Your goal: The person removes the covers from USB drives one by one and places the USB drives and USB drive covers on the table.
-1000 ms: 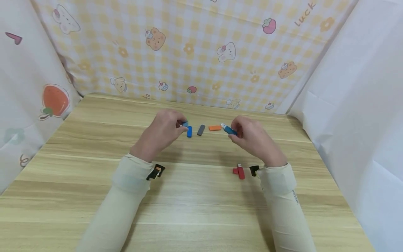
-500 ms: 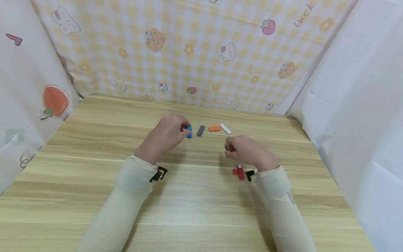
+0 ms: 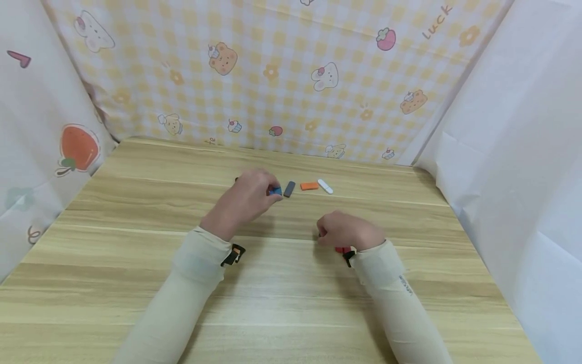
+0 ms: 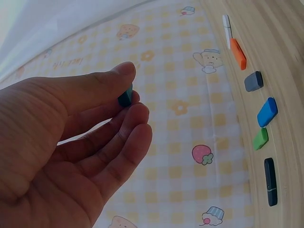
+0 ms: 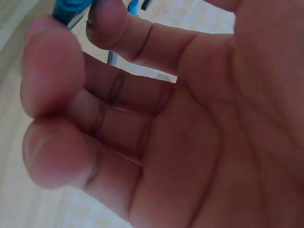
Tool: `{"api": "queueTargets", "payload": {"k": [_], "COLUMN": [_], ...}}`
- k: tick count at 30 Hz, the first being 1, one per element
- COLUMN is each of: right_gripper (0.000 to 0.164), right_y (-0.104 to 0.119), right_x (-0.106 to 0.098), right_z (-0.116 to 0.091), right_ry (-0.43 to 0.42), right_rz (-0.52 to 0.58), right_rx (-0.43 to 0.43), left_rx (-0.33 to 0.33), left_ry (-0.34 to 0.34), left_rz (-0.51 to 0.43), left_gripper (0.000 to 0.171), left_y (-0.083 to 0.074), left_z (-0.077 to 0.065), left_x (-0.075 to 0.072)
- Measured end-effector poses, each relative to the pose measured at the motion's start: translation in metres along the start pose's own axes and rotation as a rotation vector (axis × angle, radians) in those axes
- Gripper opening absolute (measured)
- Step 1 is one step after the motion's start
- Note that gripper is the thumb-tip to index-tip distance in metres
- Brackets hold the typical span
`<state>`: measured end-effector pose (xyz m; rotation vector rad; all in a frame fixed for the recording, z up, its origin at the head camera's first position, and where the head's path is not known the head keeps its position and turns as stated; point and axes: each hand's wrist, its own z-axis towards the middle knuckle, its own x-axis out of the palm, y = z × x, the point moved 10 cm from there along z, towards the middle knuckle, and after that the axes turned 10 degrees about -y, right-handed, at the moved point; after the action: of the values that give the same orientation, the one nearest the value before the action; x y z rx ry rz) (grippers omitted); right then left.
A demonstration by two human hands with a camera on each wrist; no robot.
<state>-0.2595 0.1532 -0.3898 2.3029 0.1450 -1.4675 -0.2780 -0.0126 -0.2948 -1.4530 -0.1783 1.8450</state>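
Note:
My left hand [image 3: 247, 202] is over the back row of sticks, near the middle of the table. Its thumb and index finger pinch a small teal cap [image 4: 125, 97]. My right hand [image 3: 347, 231] is lower and to the right, its fingers curled. Between its thumb and fingertips it holds a teal USB stick [image 5: 71, 8], mostly cut off in the right wrist view and hidden in the head view. Under the right wrist lies a red USB stick [image 3: 343, 249], largely covered by the hand and sleeve.
Along the back runs a row of sticks: white [image 3: 325, 186], orange [image 3: 309, 186], grey [image 3: 289, 189], blue [image 4: 267, 112], green [image 4: 261, 138] and black [image 4: 270, 182]. Behind the table [image 3: 150, 202] hangs a checked cloth [image 3: 273, 96]; white cloth [image 3: 514, 151] flanks the right.
My right hand has come down and left with the teal USB stick, uncovering the white stick and covering most of the red one. My left hand has shifted slightly right and nearer.

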Motion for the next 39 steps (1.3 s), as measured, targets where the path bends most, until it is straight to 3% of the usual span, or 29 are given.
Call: {"api": "queueTargets", "payload": {"k": [9, 18, 28, 39], "right_gripper": [0.035, 0.039, 0.043, 0.03], "right_y": [0.0, -0.031, -0.002, -0.005], "right_x": [0.01, 0.045, 0.024, 0.027], "right_z": [0.005, 0.034, 0.004, 0.004], "right_ry": [-0.004, 0.043, 0.077, 0.086], "right_rz": [-0.01, -0.035, -0.01, -0.01], "right_rx": [0.02, 0.047, 0.15, 0.17], "left_rx": [-0.014, -0.01, -0.014, 0.063], "left_ry": [0.02, 0.05, 0.11, 0.114], "left_rz": [0.001, 0.018, 0.043, 0.057], "left_gripper": [0.017, 0.016, 0.018, 0.015], "left_y": [-0.001, -0.003, -0.005, -0.017], "left_z": [-0.001, -0.001, -0.004, -0.007], "left_x": [0.003, 0.009, 0.024, 0.036]}}
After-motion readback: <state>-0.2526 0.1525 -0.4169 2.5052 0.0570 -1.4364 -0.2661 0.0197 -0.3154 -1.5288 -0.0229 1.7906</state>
